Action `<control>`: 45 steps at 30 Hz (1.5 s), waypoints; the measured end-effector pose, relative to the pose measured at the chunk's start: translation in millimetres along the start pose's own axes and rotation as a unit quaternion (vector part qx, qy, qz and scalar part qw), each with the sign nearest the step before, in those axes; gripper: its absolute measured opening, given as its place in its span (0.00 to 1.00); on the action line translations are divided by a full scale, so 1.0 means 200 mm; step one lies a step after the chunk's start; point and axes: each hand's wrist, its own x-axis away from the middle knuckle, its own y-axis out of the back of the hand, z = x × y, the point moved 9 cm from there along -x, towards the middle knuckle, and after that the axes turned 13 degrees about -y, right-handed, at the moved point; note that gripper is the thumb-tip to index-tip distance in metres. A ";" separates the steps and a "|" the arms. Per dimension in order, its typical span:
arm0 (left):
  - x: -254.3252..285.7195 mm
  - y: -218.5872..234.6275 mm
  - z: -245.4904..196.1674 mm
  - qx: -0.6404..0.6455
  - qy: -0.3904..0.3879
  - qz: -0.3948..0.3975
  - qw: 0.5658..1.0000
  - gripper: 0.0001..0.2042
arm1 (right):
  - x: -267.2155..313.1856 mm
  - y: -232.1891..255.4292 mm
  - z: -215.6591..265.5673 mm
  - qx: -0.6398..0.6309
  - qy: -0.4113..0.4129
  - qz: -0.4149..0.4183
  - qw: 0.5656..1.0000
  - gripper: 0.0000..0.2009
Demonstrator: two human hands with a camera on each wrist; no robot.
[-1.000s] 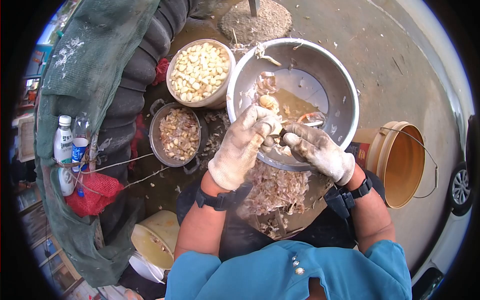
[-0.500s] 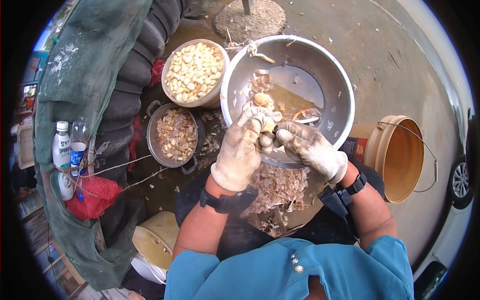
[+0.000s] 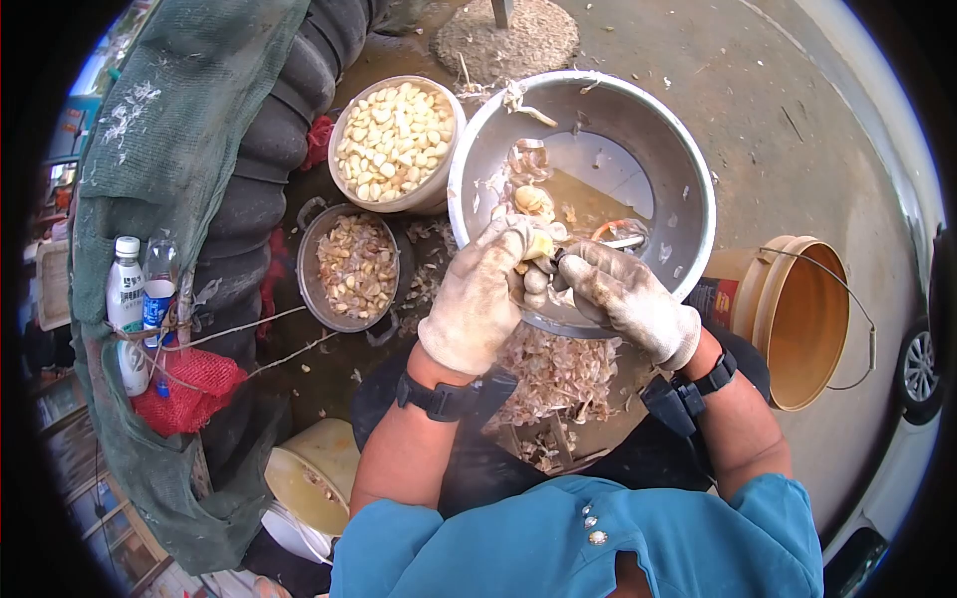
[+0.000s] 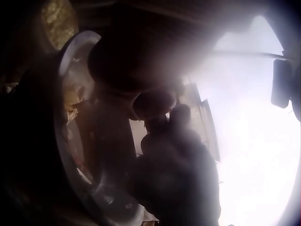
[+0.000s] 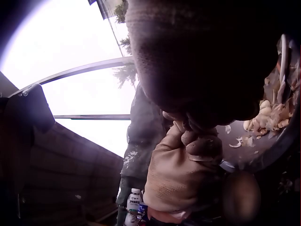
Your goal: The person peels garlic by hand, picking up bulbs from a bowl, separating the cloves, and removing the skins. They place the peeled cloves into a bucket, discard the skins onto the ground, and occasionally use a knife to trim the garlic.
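Observation:
In the head view both hands wear soiled white knit gloves and meet over the near rim of a grey metal basin [image 3: 688,159]. The left hand [image 3: 474,299] pinches a pale yellow garlic clove [image 3: 539,245] between thumb and fingers. Close against it, the right hand [image 3: 628,299] grips a small dark tool [image 3: 557,255], mostly hidden by the fingers. A garlic bulb [image 3: 533,202] lies in the basin among papery skins, near an orange-and-metal tool [image 3: 623,235]. The left wrist view is dark and blurred; the right wrist view shows the gloved left hand [image 5: 181,165] from the side.
Left of the basin stand a tub of peeled cloves [image 3: 394,145] and a pot of cloves and skins [image 3: 349,267]. Garlic skins [image 3: 558,374] pile up below the hands. A tan bucket [image 3: 807,324] lies at the right; a pale bucket [image 3: 309,478] is at lower left.
Both hands stay together over the basin's near rim, with small shifts of the fingers around the clove. The whole head view has shifted slightly left and back.

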 end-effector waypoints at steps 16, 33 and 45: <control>-0.01 -0.05 -0.02 -0.197 -0.071 0.119 0.971 0.20 | -0.04 0.02 -0.04 0.006 0.007 0.006 1.000 0.22; -0.04 0.00 -0.05 -0.209 -0.042 0.099 0.972 0.17 | 0.02 0.02 0.04 0.108 0.023 -0.009 0.994 0.24; -0.02 -0.03 -0.07 -0.581 -0.228 0.099 0.775 0.17 | 0.04 0.03 0.08 0.324 0.197 -0.085 0.921 0.16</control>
